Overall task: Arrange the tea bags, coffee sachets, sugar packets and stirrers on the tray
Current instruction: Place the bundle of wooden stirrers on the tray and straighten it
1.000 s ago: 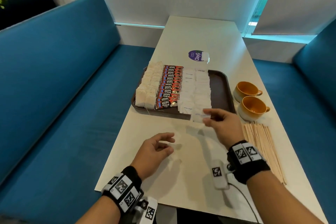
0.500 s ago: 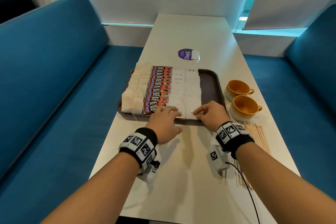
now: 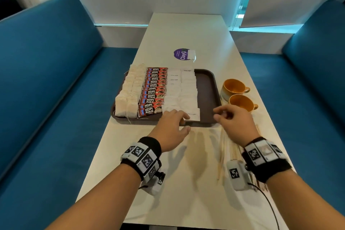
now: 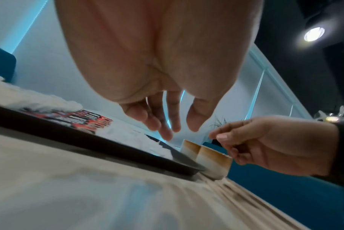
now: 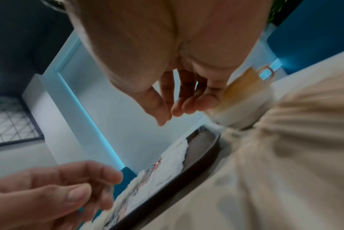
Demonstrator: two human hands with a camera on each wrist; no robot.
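**Both hands lift clear of the tray with sugar rows filled**

From my remote station I watched a long white table (image 3: 188,31) running between two blue benches (image 3: 46,84), with white walls and a blind-covered window beyond. A dark brown tray (image 3: 207,87) sat on it, packed from left to right with two rows of tea bags (image 3: 130,95), one row of red coffee sachets (image 3: 154,91) and two rows of white sugar packets (image 3: 183,91); the overlap kept me from counting any row exactly. The tray's right strip lay bare. Two orange cups (image 3: 234,86) stood just right of the tray, and a fanned bundle of wooden stirrers (image 3: 226,147) lay on the table near them, partly under the right wrist. A purple round sticker (image 3: 182,54) sat beyond the tray.

Half a second earlier both hands had pressed on the nearest sugar packets. Now the left hand (image 3: 171,125) hovered at the tray's near edge, fingers relaxed and holding nothing. The right hand (image 3: 233,119) had drawn off to the right, above the tray's near right corner, fingers loosely curled and empty.
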